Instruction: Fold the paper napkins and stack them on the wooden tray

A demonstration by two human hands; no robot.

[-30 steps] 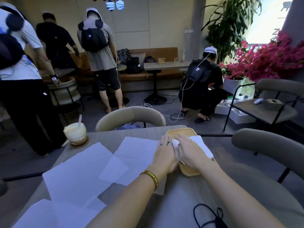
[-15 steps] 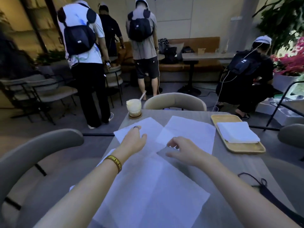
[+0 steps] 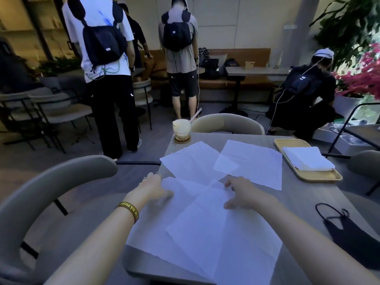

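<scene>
Napkin [image 3: 202, 219] lies unfolded, white; creases cross its middle.

A pale panelled wall [image 3: 236, 27] backs a tan bench [image 3: 257, 83] strewn with dark bags [image 3: 209, 64], with a pedestal side table [image 3: 257, 71] set before it. A person in a white shirt [image 3: 98, 38] and another in grey [image 3: 178, 48], both wearing backpacks, stand with backs turned on the grey floor [image 3: 61, 161]. A third person [image 3: 304, 95] crouches at right, near pink flowers [image 3: 366, 75] and a tall leafy plant [image 3: 349, 27], where daylight enters. Black-framed chairs [image 3: 51, 112] stand at left under warm yellow light. One rounded beige chair [image 3: 226, 122] faces the grey table [image 3: 298, 198]; another [image 3: 51, 182] sits near left.
</scene>
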